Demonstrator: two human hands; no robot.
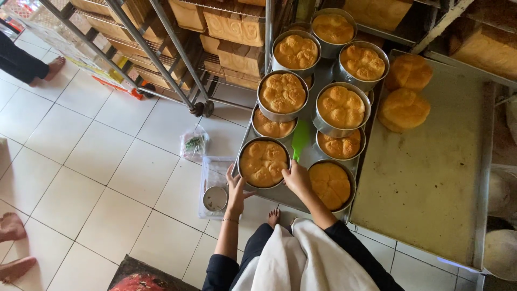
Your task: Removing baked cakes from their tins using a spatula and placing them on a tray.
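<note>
At the near-left corner of the long grey metal baking tray [318,86], which lies on the white tiled floor [91,161], both hands close around one thing: a round shiny metal cake tin filled with golden pull-apart buns [263,163]. Taken left to right, the left hand [235,188] comes first, fingers spread and pressed against the tin's outer wall at about 8 o'clock on its rim, cupping it rather than clamping, with nothing closed inside the palm. Just beyond this hand, at its 9 o'clock, a small round metal bowl [215,198] sits in a clear plastic tub [214,172] on the floor, apart from the fingers. Next is the tin itself, upright and level, its near edge hanging over the tray's front edge toward the person. Then the right hand [297,178], curled against the tin's rim at about 4 o'clock, fingers bent over the edge; whether the thumb hooks under cannot be told. So the tin lies between the two hands, at 12 o'clock from the person's body, and being round it has no long axis; the hands stand nearly opposite across it, each touching, neither nearer. A flat green silicone spatula [300,139] lies on the tray at the tin's 1 o'clock, pointing away, and a second bun-filled round tin [330,184] sits just beside the right hand at its 3 o'clock.
</note>
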